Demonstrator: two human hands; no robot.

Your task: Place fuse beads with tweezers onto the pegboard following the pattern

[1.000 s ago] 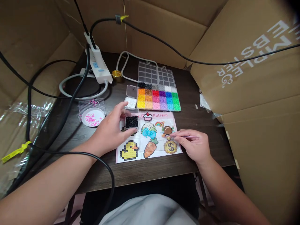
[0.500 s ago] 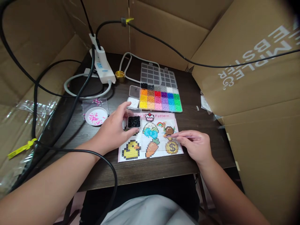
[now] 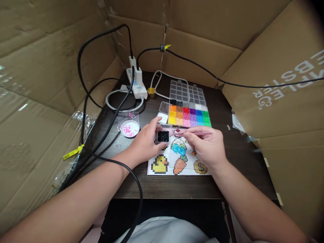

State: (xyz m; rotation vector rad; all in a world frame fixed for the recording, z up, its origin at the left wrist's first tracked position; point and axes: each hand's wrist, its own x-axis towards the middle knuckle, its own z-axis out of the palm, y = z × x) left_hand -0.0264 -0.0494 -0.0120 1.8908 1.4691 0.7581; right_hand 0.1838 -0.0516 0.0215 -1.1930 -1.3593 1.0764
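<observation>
My left hand (image 3: pixel 145 143) grips a small clear box of black beads (image 3: pixel 163 136), with the thumb at its near side and the fingers at its far left. In my right hand (image 3: pixel 211 145) is a pair of pink tweezers (image 3: pixel 194 133), pinched between thumb and fingers. The tweezers point left, with their tips near the cupcake at the top of the pattern sheet (image 3: pixel 165 170) and just right of the box. Whether the tips hold a bead is too small to tell. Duck, carrot and coin pictures show on the sheet, partly covered by my hands.
Beyond the sheet lies a sorted bead case (image 3: pixel 189 114), its clear lid (image 3: pixel 187 91) folded back. A box of white beads (image 3: pixel 162 117) sits beside it. Left are a white dish (image 3: pixel 130 129) with pink beads and a power strip (image 3: pixel 138 84). Black cable (image 3: pixel 121 163) crosses above my left forearm.
My right hand has moved the tweezers from the right side of the sheet up and left toward the bead box. My left hand keeps its grip. The camera view has shifted left.
</observation>
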